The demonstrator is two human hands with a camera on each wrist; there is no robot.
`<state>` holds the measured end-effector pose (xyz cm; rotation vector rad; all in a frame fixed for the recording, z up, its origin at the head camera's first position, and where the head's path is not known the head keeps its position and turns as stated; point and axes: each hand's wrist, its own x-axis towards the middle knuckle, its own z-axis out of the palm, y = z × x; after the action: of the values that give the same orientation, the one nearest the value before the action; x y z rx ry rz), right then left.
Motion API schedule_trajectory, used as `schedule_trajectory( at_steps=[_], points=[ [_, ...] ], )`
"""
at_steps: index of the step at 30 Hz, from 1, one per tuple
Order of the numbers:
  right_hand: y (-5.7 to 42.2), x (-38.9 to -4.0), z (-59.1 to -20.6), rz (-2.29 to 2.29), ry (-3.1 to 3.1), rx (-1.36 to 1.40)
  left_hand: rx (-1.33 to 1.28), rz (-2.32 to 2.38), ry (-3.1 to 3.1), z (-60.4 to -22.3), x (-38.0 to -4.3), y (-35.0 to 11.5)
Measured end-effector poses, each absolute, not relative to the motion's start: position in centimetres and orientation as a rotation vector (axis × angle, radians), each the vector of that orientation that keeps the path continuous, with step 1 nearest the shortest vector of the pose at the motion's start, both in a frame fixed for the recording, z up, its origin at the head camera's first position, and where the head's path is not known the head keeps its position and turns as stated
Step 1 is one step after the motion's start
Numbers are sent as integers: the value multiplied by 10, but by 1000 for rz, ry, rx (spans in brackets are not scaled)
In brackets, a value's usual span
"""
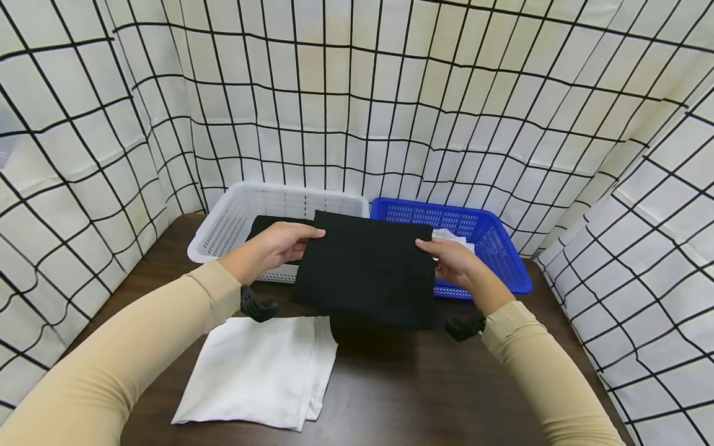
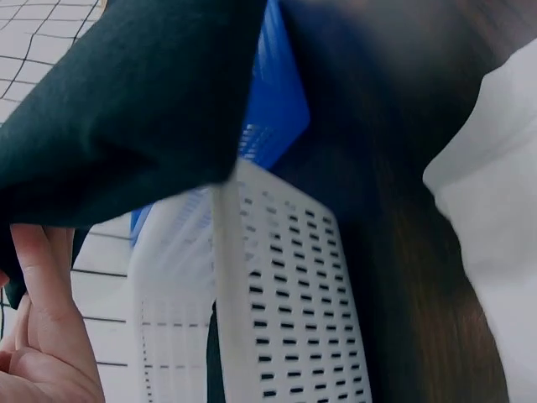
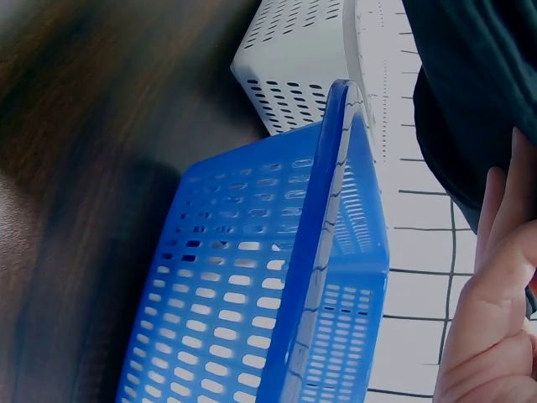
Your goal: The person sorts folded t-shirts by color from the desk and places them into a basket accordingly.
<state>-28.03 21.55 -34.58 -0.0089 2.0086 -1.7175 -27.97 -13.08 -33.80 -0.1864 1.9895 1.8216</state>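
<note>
Both hands hold up a folded black cloth (image 1: pixel 368 272) between them, above the table and in front of two baskets. My left hand (image 1: pixel 281 243) pinches its upper left edge, thumb on the near face. At the upper right edge, my right hand (image 1: pixel 454 260) pinches it the same way. In the left wrist view the cloth (image 2: pixel 126 109) hangs over the white basket's rim. On the table, below and left of the held cloth, lies a folded white cloth (image 1: pixel 256 371).
A white plastic basket (image 1: pixel 214 232) at the back left contains another black cloth (image 1: pixel 262 226). Beside it, a blue basket (image 1: pixel 502 260) contains a white cloth (image 1: pixel 446 235). Grid-patterned white curtains (image 1: pixel 390 93) surround the dark wood table (image 1: pixel 446 396) on the back and sides.
</note>
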Motion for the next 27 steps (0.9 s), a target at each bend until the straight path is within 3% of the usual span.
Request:
schedule_trajectory(
  at_steps=[27],
  points=[
    [188, -315, -324, -1768, 1954, 11, -98, 1843, 2090, -313, -305, -156]
  ],
)
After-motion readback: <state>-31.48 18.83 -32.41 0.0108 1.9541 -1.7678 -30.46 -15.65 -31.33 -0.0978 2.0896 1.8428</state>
